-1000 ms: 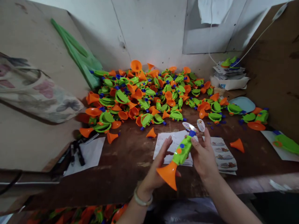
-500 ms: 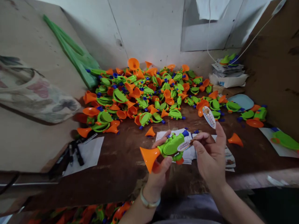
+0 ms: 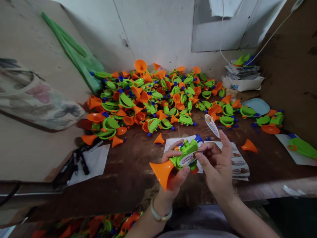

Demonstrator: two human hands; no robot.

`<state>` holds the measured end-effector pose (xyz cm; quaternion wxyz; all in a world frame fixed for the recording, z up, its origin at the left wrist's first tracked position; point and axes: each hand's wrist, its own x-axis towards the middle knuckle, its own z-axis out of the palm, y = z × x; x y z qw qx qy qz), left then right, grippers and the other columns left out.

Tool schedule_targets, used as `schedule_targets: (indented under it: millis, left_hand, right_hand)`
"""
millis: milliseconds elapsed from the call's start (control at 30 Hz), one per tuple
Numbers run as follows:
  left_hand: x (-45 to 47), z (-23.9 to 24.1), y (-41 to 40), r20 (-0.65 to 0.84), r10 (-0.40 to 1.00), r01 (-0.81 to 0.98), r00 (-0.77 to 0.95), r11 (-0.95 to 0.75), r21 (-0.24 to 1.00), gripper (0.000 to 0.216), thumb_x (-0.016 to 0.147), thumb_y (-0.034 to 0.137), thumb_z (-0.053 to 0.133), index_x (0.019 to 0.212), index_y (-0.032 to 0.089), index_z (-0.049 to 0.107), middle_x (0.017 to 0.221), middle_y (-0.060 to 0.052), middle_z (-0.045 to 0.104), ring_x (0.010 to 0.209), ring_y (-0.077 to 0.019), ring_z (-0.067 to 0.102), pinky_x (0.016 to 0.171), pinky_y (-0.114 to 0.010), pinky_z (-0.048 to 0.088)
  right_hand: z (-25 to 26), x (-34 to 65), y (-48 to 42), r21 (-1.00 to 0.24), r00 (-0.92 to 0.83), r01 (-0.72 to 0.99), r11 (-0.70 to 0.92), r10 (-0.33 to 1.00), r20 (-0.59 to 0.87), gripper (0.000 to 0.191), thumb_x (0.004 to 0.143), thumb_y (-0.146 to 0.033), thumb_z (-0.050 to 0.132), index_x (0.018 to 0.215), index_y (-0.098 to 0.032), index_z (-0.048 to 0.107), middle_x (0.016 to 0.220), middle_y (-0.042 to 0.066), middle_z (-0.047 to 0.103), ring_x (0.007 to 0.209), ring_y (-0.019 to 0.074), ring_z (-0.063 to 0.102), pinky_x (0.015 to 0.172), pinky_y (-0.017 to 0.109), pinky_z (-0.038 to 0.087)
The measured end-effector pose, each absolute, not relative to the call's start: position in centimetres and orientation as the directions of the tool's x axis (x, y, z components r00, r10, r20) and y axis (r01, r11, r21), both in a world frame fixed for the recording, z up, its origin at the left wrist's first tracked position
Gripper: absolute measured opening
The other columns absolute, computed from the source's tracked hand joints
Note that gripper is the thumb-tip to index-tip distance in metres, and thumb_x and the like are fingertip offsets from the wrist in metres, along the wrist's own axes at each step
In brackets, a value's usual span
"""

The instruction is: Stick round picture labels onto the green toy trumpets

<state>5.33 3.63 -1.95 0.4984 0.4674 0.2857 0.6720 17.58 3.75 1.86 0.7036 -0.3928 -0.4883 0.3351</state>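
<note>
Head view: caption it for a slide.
Left hand holds a green plastic toy with orange horn; right hand holds an oval printed sticker against it.

Lighting dim, uneven; flat white back wall (image 3: pixel 158 29) brightest, tall brown right-hand board (image 3: pixel 292 66) shaded. Lens distortion stretches the edges (green oval plastic toy (image 3: pixel 303 147) at far right appears soft).

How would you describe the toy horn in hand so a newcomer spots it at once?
On the brown table is a heap of toys; nearer the camera, the left hand holds a green toy horn, its orange bell pointing left. Unlike the heaped toys, it is held up, with a printed oval label against its green face.
</note>
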Motion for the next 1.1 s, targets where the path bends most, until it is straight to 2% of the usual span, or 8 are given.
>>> schedule_targets:
  millis: [133,367,633,767,1033,1100]
  left_hand:
    - [5.5,-2.0,3.7,0.360,0.930,-0.453,-0.075,-0.353,0.819,0.029,0.090,0.038,0.083,0.114,0.032,0.067,0.151,-0.008,0.062,0.142,-0.0329,0.061,0.115,-0.054,0.052]
    - [5.7,-2.6,4.2,0.398,0.906,-0.419,-0.143,-0.420,0.805,0.021,0.093,0.030,0.078,0.112,0.030,0.069,0.147,-0.008,0.066,0.139,-0.0306,0.063,0.113,-0.052,0.054]
    - [6.0,-2.0,3.7,0.416,0.885,-0.376,-0.208,-0.465,0.801,0.019,0.094,0.026,0.078,0.111,0.030,0.069,0.143,-0.006,0.069,0.136,-0.0266,0.065,0.111,-0.045,0.055]
    - [5.8,-1.9,3.7,0.452,0.869,-0.356,-0.201,-0.495,0.793,0.019,0.095,0.026,0.077,0.112,0.030,0.069,0.142,-0.007,0.070,0.135,-0.0291,0.066,0.110,-0.049,0.056]
    - [5.5,-2.0,3.8,0.455,0.868,-0.332,-0.196,-0.496,0.802,0.019,0.094,0.025,0.077,0.111,0.030,0.069,0.141,-0.007,0.071,0.134,-0.0280,0.067,0.110,-0.047,0.056]
    - [5.3,-2.0,3.6,0.433,0.877,-0.326,-0.209,-0.480,0.814,0.019,0.093,0.024,0.078,0.110,0.029,0.070,0.140,-0.007,0.071,0.137,-0.0279,0.065,0.113,-0.047,0.055]
  right_hand:
    - [1.9,17.6,3.8,-0.882,0.298,-0.092,0.462,0.858,0.418,0.071,0.095,-0.019,0.073,0.155,-0.040,0.041,0.094,-0.004,0.068,0.080,0.0132,0.068,0.073,0.024,0.064]
    - [2.0,17.6,3.6,-0.885,0.290,-0.104,0.454,0.865,0.410,0.071,0.095,-0.013,0.074,0.152,-0.041,0.044,0.095,-0.005,0.069,0.084,0.0119,0.069,0.076,0.023,0.062]
    - [1.9,17.8,4.3,-0.792,0.265,0.167,0.588,0.746,0.610,0.073,0.094,-0.007,0.071,0.153,-0.038,0.040,0.090,-0.005,0.071,0.081,0.0151,0.072,0.075,0.029,0.063]
    - [2.0,18.2,4.6,-0.791,0.239,0.233,0.565,0.756,0.610,0.072,0.096,-0.011,0.070,0.155,-0.033,0.035,0.087,-0.004,0.074,0.078,0.0182,0.074,0.070,0.033,0.063]
    - [1.9,18.1,4.5,-0.807,0.206,0.227,0.546,0.782,0.588,0.074,0.099,-0.012,0.066,0.159,-0.035,0.030,0.087,-0.004,0.071,0.079,0.0178,0.072,0.070,0.032,0.063]
    - [1.5,18.4,4.9,-0.794,0.218,0.274,0.543,0.769,0.601,0.078,0.099,-0.016,0.069,0.161,-0.038,0.027,0.100,0.000,0.070,0.083,0.0184,0.071,0.072,0.034,0.063]
